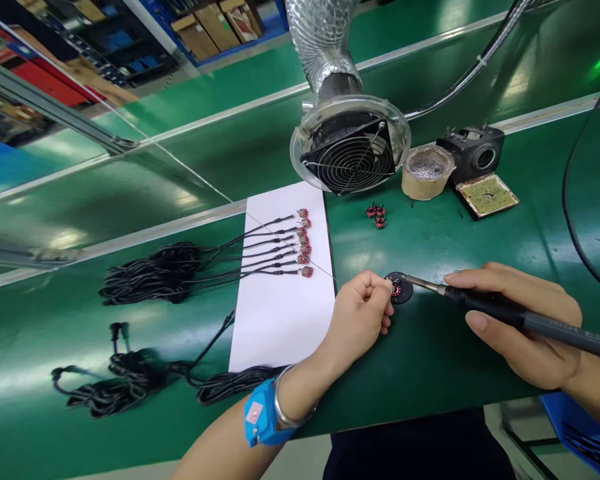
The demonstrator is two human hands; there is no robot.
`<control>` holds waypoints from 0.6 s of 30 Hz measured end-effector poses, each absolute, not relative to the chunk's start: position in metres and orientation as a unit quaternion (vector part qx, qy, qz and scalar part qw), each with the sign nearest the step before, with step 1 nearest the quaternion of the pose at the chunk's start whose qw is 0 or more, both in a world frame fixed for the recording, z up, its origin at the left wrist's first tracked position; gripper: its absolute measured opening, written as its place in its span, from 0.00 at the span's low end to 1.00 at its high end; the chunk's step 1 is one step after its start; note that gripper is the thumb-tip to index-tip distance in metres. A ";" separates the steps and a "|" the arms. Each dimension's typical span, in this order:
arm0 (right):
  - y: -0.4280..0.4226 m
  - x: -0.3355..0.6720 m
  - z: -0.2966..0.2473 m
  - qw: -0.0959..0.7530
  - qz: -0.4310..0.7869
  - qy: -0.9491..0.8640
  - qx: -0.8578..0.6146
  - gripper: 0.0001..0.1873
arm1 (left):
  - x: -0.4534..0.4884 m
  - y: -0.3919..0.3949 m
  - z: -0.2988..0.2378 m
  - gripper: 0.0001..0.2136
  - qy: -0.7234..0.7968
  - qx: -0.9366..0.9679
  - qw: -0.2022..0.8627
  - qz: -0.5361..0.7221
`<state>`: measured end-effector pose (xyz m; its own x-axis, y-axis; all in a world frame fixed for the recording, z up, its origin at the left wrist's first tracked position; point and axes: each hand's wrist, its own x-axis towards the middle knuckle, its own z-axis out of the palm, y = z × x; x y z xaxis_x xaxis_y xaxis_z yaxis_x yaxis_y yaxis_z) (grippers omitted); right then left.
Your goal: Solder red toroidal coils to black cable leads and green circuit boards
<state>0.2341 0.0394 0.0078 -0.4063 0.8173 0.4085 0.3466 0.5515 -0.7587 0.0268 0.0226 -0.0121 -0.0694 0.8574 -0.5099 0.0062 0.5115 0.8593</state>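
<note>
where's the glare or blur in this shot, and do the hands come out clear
Head view: pale glare on the green surface behind the table; head view: left hand and right hand look fairly clear; head view: black cables at lower left look softer.

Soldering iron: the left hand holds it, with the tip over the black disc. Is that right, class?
Wrong hand: the head view shows the iron in the right hand. The tip is indeed over the black disc.

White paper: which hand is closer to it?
Left: the left hand is just beside the white paper; the right hand is farther away, past the black disc.
</note>
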 end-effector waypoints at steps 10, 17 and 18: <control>0.044 0.231 0.004 0.390 0.334 -0.766 -0.387 0.11 | 0.027 0.020 -0.012 0.11 0.635 0.357 0.579 0.366; 0.043 0.231 0.004 0.395 0.342 -0.762 -0.382 0.12 | 0.028 0.019 -0.014 0.11 0.633 0.364 0.573 0.371; 0.042 0.231 0.004 0.395 0.342 -0.762 -0.382 0.12 | 0.028 0.019 -0.014 0.11 0.633 0.366 0.572 0.372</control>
<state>0.2309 0.0425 0.0036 -0.3959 0.8527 0.3409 0.3124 0.4741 -0.8232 0.0279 0.0188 -0.0142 -0.0772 0.8885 -0.4522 0.0369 0.4558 0.8893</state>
